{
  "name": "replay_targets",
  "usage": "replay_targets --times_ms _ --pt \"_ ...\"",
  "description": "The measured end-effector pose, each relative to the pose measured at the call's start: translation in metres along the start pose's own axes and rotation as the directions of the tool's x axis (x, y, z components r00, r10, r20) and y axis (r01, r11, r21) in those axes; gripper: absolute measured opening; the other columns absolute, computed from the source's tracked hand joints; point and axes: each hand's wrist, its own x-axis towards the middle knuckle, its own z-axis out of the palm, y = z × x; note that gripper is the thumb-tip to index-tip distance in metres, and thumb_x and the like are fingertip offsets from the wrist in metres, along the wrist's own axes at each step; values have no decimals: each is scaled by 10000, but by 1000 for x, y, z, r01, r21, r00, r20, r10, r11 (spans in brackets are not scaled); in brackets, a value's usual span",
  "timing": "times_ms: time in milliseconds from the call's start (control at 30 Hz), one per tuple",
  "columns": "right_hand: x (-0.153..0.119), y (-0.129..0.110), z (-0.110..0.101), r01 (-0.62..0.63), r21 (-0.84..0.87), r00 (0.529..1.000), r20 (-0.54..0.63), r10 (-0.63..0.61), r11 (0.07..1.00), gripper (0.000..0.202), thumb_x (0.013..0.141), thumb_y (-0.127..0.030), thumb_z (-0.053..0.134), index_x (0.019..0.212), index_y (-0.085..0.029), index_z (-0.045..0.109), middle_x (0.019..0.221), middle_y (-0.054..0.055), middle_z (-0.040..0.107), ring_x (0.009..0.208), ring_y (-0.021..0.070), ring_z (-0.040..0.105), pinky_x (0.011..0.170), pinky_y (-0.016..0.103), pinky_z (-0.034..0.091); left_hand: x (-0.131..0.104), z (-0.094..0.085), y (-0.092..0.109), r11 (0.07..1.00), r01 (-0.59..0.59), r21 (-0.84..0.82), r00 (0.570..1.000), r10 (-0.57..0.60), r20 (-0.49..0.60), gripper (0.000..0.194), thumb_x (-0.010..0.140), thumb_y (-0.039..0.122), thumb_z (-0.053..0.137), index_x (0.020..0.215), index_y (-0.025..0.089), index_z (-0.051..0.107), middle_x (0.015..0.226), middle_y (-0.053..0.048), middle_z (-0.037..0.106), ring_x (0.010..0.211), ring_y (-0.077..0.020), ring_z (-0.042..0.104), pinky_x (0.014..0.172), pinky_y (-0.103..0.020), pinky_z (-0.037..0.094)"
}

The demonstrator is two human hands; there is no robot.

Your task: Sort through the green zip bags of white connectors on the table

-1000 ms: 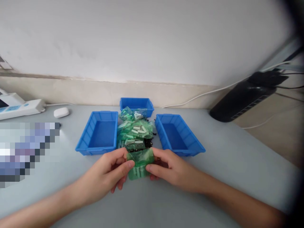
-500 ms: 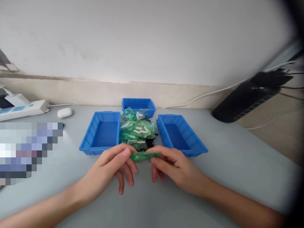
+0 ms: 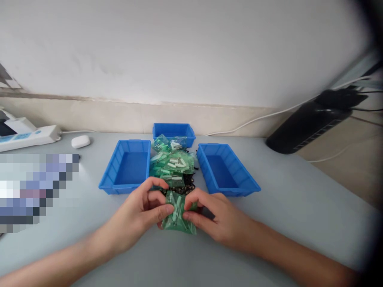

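Between my hands is a green see-through plastic bag (image 3: 177, 217) with pale, stick-like pieces and dark thin ones inside. My left hand (image 3: 149, 207) grips its left side, thumb on the front face. On the opposite side, the thumb and forefinger of my right hand (image 3: 211, 213) pinch the bag. Just beyond lies a pile of similar green bags (image 3: 176, 161), their white pieces showing through. Small black parts (image 3: 189, 183) lie at the pile's near right, partly covered by the bags and my hands.
Blue trays flank the pile: a left tray (image 3: 103, 186) and a right tray (image 3: 247, 191). A smaller blue tray (image 3: 191, 133) stands behind, by the wall. Far left are a power strip (image 3: 44, 135) and a white case (image 3: 80, 141). A black cylindrical object (image 3: 302, 123) leans at the right.
The bag has turned from nearly edge-on to showing its broad face and sits a little lower. My left fingers have curled in around it, and my right hand has shifted its hold.
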Motion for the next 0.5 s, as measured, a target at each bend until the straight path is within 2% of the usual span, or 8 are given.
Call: replay_targets --times_ms 100,267,400,500 --pt "-1 0 1 -45 -25 999 10 45 999 139 879 -360 492 866 -222 512 601 -56 550 537 98 496 509 204 332 -1 -3 1 996 28 84 999 -31 35 229 810 308 593 730 155 444 598 64 424 545 -58 365 502 -180 285" --pt "-3 0 2 -52 27 994 96 49 998 227 877 -427 477 959 -221 522 629 -48 568 550 98 497 499 200 327 -10 0 4 988 19 154 990 -40 138 231 844 369 542 752 171 467 671 40 438 631 -95 401 563 -204 332" --pt "-3 0 1 -2 113 987 159 -16 994 448 811 -489 551 1160 -224 455 649 -48 560 557 107 501 510 209 342 -14 2 11 934 -96 344 984 36 176 192 885 356 473 816 186 531 854 -2 537 835 -147 492 766 -258 387" --pt "-2 -3 2 -2 144 989 150 -20 990 343 865 -407 497 1147 -221 437 649 -49 547 551 102 482 503 209 338 -15 2 13 877 -188 442 973 107 202 196 900 334 435 827 191 547 885 -7 551 850 -152 503 796 -254 383"
